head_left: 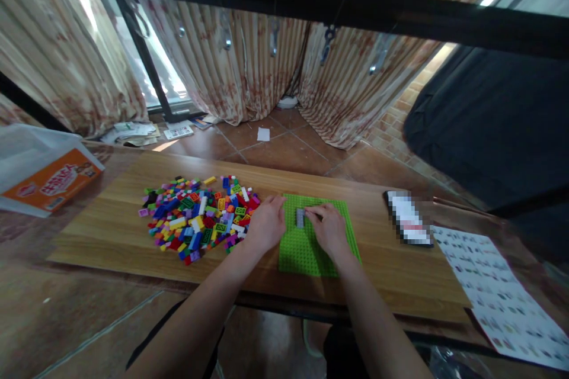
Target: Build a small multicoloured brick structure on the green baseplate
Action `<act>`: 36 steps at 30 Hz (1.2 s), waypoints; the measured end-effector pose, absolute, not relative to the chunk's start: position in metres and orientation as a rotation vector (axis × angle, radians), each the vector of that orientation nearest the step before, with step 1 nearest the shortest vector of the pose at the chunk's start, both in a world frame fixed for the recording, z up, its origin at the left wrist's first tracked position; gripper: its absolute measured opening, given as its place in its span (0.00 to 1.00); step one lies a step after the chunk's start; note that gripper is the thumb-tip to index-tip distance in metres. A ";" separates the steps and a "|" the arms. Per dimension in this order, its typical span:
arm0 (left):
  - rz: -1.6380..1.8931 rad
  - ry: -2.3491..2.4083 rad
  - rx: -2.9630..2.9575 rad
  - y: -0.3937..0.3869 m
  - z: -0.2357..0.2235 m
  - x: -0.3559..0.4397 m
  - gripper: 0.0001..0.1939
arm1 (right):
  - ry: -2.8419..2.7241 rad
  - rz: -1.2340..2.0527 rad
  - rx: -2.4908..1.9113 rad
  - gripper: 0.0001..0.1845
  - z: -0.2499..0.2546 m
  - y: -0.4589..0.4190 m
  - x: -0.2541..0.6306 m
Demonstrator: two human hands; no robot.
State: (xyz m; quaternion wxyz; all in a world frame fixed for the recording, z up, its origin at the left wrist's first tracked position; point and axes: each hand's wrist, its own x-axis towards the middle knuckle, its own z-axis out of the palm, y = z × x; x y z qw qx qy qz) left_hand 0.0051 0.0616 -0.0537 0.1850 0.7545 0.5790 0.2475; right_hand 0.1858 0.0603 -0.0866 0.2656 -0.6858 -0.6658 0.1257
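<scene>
A bright green studded baseplate (302,249) lies on the wooden board (111,225). A small grey brick (300,217) sits on the plate near its far middle. My right hand (329,228) rests on the plate with its fingertips pinched against the grey brick. My left hand (265,225) lies at the plate's left edge, fingers curled, beside the pile; what it holds, if anything, is hidden. A heap of several small coloured bricks (200,216) spreads out to the left of the plate.
An orange and white box (48,180) in a clear bag lies at the far left. A blurred phone-like object (409,219) and a printed sheet (502,290) lie at the right. Curtains and a tiled floor are beyond the board; a black bar crosses overhead.
</scene>
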 end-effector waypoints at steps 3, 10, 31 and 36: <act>0.702 1.653 2.114 0.061 -0.050 0.002 0.17 | -1.798 0.322 -1.822 0.10 -0.091 0.060 0.187; 0.723 1.664 2.100 0.057 -0.047 -0.003 0.16 | -1.804 0.222 -1.741 0.17 -0.099 0.055 0.191; 0.986 2.252 1.497 0.064 -0.012 -0.138 0.14 | -1.969 0.480 -1.256 0.12 -0.072 0.022 0.080; 0.758 2.398 1.373 0.055 -0.019 -0.188 0.15 | -1.962 0.504 -1.248 0.12 -0.075 0.024 0.078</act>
